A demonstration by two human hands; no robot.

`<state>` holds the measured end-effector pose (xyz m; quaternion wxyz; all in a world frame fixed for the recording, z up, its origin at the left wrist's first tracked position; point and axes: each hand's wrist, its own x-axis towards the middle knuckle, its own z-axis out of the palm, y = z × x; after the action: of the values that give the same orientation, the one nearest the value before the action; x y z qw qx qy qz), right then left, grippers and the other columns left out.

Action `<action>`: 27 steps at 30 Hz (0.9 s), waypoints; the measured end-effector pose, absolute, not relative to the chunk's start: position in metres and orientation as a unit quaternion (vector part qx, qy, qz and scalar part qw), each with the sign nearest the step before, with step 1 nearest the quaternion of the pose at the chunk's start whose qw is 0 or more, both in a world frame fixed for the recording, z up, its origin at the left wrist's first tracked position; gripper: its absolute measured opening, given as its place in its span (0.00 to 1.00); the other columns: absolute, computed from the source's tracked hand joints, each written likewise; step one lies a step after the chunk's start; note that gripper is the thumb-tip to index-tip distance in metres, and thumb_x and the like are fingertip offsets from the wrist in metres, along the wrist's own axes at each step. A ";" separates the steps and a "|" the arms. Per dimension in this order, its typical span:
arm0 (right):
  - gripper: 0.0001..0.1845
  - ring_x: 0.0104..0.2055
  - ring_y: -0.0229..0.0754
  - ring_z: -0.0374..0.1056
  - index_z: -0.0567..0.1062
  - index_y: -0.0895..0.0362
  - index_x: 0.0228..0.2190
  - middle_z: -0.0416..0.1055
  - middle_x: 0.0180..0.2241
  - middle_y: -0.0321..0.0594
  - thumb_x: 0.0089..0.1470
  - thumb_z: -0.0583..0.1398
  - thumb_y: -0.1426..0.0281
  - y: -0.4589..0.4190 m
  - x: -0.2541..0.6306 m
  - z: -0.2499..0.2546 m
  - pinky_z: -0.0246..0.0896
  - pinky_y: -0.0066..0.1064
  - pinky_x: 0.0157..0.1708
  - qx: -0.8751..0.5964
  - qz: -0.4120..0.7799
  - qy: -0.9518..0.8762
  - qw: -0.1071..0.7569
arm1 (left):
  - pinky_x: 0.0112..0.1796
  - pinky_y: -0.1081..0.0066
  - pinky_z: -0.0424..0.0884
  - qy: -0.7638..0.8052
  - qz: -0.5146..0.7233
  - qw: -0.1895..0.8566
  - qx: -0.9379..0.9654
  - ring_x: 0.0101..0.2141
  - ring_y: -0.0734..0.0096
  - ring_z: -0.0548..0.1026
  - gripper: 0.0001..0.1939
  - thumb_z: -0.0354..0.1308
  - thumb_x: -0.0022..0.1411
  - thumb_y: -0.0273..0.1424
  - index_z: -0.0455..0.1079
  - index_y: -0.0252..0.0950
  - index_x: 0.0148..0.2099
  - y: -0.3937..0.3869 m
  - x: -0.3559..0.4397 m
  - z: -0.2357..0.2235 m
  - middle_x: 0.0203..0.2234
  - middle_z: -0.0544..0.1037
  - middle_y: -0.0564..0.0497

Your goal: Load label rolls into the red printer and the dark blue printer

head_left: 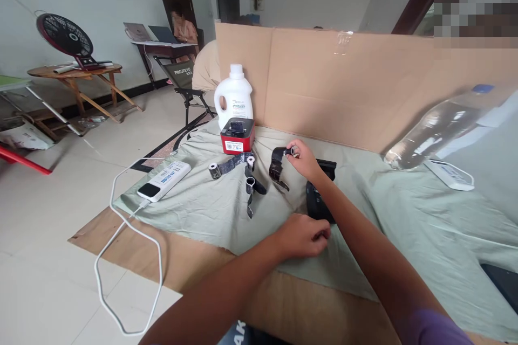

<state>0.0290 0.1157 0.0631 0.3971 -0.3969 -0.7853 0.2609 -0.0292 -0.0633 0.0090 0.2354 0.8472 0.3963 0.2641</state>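
Rolls lie part-unwound at nine o'clock from the right hand, whose grip pinches another roll, though I can't read the left hand.

black film strip: rolled end partly covered by right hand.
black device: partly hidden behind right forearm.
left hand: palm hidden.
white jug: base hidden behind red box.
box label: fine print illegible.
dark flat object: cut off, right edge.
1 seated person: head pixelated.
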 end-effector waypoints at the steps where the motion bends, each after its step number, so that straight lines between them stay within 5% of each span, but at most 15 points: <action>1: 0.11 0.32 0.38 0.62 0.69 0.54 0.37 0.67 0.37 0.37 0.49 0.59 0.72 0.102 0.042 0.067 0.61 0.30 0.32 -0.380 0.268 -0.776 0.426 | 0.30 0.73 0.63 0.393 0.291 0.217 0.845 0.28 0.72 0.75 0.08 0.55 0.58 0.27 0.74 0.40 0.39 -0.065 -0.030 0.009 0.27 0.80 0.55; 8: 0.10 0.37 0.39 0.66 0.66 0.50 0.37 0.61 0.44 0.40 0.54 0.61 0.68 0.016 0.117 0.097 0.66 0.31 0.33 -0.342 0.308 -0.720 0.520 | 0.40 0.68 0.70 0.407 0.583 0.092 0.697 0.36 0.66 0.75 0.05 0.55 0.64 0.29 0.71 0.39 0.40 -0.066 -0.038 0.036 0.32 0.77 0.48; 12: 0.10 0.39 0.41 0.69 0.65 0.50 0.37 0.63 0.44 0.41 0.54 0.61 0.66 0.001 0.141 0.108 0.69 0.34 0.36 -0.344 0.342 -0.731 0.480 | 0.47 0.66 0.69 0.480 0.656 0.174 0.556 0.48 0.63 0.74 0.23 0.61 0.62 0.37 0.66 0.38 0.57 -0.039 -0.031 0.066 0.48 0.76 0.44; 14: 0.10 0.39 0.41 0.70 0.64 0.50 0.37 0.65 0.44 0.40 0.54 0.61 0.66 0.001 0.151 0.113 0.69 0.34 0.38 -0.332 0.363 -0.736 0.465 | 0.46 0.68 0.70 0.457 0.634 0.294 0.551 0.45 0.64 0.75 0.27 0.61 0.62 0.41 0.65 0.37 0.59 -0.026 -0.023 0.076 0.43 0.78 0.47; 17: 0.10 0.41 0.41 0.69 0.65 0.51 0.37 0.67 0.43 0.39 0.53 0.60 0.68 0.003 0.163 0.120 0.67 0.33 0.39 -0.320 0.369 -0.746 0.454 | 0.38 0.71 0.71 0.421 0.601 0.410 0.541 0.34 0.69 0.76 0.24 0.61 0.61 0.48 0.72 0.34 0.49 -0.018 -0.006 0.082 0.29 0.77 0.52; 21: 0.11 0.44 0.42 0.69 0.69 0.52 0.39 0.72 0.42 0.38 0.51 0.60 0.72 0.003 0.177 0.126 0.63 0.31 0.38 -0.344 0.326 -0.783 0.403 | 0.34 0.74 0.72 0.428 0.633 0.409 0.499 0.31 0.71 0.76 0.22 0.64 0.57 0.49 0.71 0.34 0.41 -0.026 0.014 0.077 0.28 0.78 0.52; 27: 0.20 0.50 0.44 0.70 0.72 0.53 0.48 0.75 0.47 0.41 0.52 0.59 0.74 0.009 0.182 0.119 0.63 0.33 0.43 -0.358 0.288 -0.813 0.358 | 0.34 0.71 0.74 0.450 0.611 0.419 0.499 0.28 0.69 0.78 0.25 0.63 0.59 0.46 0.69 0.34 0.50 -0.035 0.014 0.052 0.26 0.79 0.53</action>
<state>0.1820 0.0086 0.1193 0.3584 -0.3582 -0.8127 0.2878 0.0135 -0.0355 0.0516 0.4186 0.4987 0.4497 0.6114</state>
